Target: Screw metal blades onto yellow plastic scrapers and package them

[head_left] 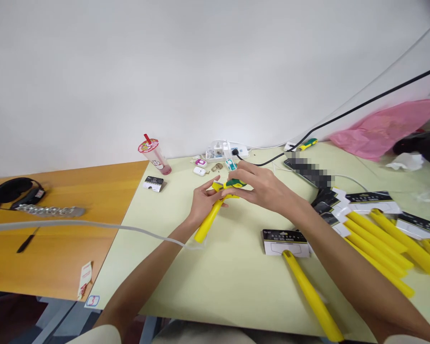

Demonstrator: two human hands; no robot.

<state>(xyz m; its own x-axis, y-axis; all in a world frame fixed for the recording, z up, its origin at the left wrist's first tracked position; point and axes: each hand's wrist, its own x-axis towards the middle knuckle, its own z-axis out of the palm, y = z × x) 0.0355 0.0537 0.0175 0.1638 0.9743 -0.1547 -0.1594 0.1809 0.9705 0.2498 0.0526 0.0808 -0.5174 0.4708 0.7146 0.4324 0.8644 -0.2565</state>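
Over the middle of the table, my left hand [200, 206] is closed around a long yellow tube-like piece [207, 225], which slants down toward me. My right hand [267, 185] grips a small tool with a green and yellow handle [235, 183] and brings it against the upper end of that piece. Fingers hide the tool's tip and the exact contact. Nearer me, to the right, lies another yellow piece [310, 291] with a black and white header card [285, 242] at its top.
Several yellow pieces [380, 243] and cards lie at right, beside a phone [306, 171]. A second green and yellow tool [308, 144] rests behind it. A drink cup [155, 156] and power strip [217, 152] stand near the wall. A pale cable [129, 227] crosses at left.
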